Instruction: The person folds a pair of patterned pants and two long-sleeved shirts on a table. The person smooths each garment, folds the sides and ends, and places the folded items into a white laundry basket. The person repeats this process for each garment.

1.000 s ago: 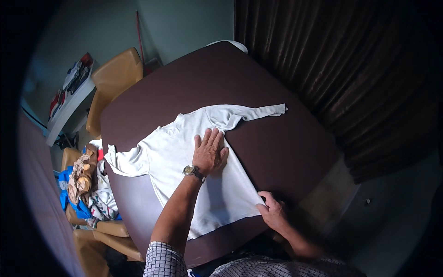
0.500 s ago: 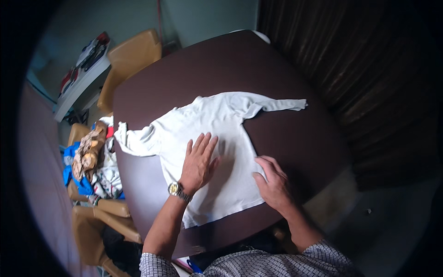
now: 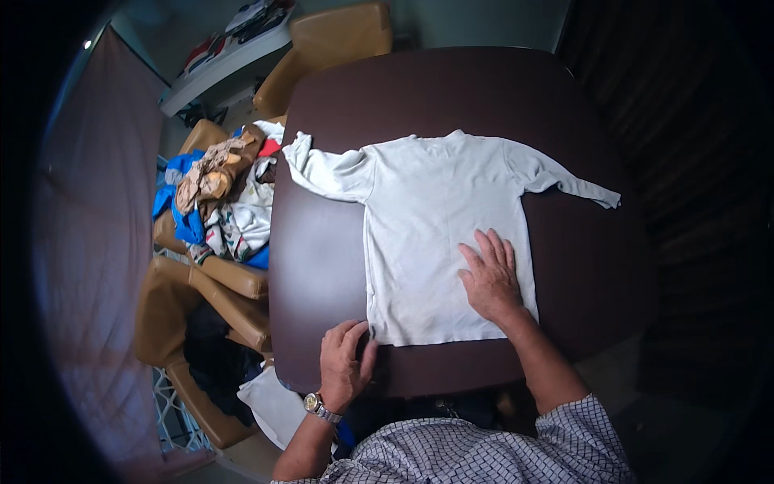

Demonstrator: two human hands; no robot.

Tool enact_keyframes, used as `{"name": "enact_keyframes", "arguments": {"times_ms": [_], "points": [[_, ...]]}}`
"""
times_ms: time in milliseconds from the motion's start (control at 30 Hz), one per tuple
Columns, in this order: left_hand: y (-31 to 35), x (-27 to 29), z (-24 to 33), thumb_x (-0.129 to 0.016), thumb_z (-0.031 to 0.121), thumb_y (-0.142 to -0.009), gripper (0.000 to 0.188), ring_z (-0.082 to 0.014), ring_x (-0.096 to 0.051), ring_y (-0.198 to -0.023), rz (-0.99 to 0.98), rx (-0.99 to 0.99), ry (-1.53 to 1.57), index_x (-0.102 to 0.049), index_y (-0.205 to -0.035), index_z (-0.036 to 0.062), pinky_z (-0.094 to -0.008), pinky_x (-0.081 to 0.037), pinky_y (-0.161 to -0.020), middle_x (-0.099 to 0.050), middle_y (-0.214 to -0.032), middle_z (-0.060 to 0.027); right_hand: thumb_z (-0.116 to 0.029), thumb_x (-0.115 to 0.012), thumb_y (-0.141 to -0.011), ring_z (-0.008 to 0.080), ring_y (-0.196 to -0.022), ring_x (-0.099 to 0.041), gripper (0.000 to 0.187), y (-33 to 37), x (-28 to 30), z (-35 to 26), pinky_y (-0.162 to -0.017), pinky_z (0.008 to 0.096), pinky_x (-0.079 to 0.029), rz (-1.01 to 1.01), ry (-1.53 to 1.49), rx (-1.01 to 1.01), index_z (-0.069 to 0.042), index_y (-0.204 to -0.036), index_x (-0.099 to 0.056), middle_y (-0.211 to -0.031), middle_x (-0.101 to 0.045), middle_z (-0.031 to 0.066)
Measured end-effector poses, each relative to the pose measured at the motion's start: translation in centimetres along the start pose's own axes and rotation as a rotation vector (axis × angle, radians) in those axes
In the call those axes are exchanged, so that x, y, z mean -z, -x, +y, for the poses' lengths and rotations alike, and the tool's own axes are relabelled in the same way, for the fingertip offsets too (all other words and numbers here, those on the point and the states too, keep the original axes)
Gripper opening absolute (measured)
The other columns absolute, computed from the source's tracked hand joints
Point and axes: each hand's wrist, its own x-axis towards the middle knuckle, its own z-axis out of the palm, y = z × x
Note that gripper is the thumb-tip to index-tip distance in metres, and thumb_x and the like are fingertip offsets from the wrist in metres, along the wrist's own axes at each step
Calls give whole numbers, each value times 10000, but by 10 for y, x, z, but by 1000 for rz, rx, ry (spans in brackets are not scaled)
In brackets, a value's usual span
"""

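Note:
A white long-sleeved shirt (image 3: 427,210) lies spread on the dark brown table (image 3: 419,89). Its collar points away from me and its hem faces me. The left sleeve in view is bunched toward its cuff, while the other stretches out to the right. At the near left corner of the hem, my left hand (image 3: 345,359) has its fingers curled and its thumb closing on the fabric edge. A metal watch (image 3: 321,406) circles that wrist. My right hand (image 3: 492,278) rests on the lower right part of the shirt, open with fingers spread.
Tan chairs (image 3: 343,44) stand around the table's left side. One bears a heap of mixed clothes (image 3: 234,189). Dark curtains (image 3: 685,161) hang at the right, and a white shelf (image 3: 230,64) holding items stands at the far left.
My left hand has moved from the middle of the shirt to its lower left corner. My right hand has gone from the right edge onto the fabric. The view has shifted and the shirt looks straighter.

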Motion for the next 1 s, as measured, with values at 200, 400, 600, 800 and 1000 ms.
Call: {"name": "enact_keyframes", "arguments": {"times_ms": [200, 400, 600, 800, 1000], "points": [[2, -14, 2, -894, 142, -848, 482, -371, -626, -1051, 88, 0, -76, -690, -1278, 61, -483, -502, -918, -670, -1202, -161, -249, -727, -1014, 418, -1611, -320, 541, 1, -9, 4, -1327, 590, -211, -12, 32, -25, -96, -1519, -609, -1670, -439, 214], [5, -24, -12, -855, 77, -883, 228, -327, -644, -929, 215, -42, 3, -713, -1062, 81, -458, -483, -836, -701, -997, -88, -251, -713, -1014, 419, -1608, -329, 535, -1, -14, 6, -1327, 585, -214, -2, 50, -20, -101, -1518, -612, -1659, -457, 218], [23, -20, -18, -851, 121, -902, 195, -323, -620, -834, 285, 12, 65, -658, -905, 91, -453, -445, -798, -672, -872, -92, -239, -717, -993, 433, -1574, -378, 531, 0, -21, 15, -1308, 586, -253, 68, 65, 43, -94, -1496, -624, -1622, -497, 231], [44, -16, -22, -859, 170, -900, 243, -318, -597, -794, 272, 98, -10, -642, -814, 103, -458, -406, -785, -661, -789, -83, -233, -719, -984, 443, -1555, -397, 529, 0, -24, 16, -1297, 581, -277, 101, 88, 80, -88, -1484, -627, -1609, -508, 234], [42, -16, -21, -851, 181, -902, 206, -319, -620, -802, 256, 92, -42, -675, -826, 106, -463, -421, -791, -689, -797, -89, -238, -739, -961, 440, -1528, -429, 500, 0, -23, 19, -1280, 576, -308, 118, 102, 63, -79, -1429, -665, -1572, -543, 230]]}}
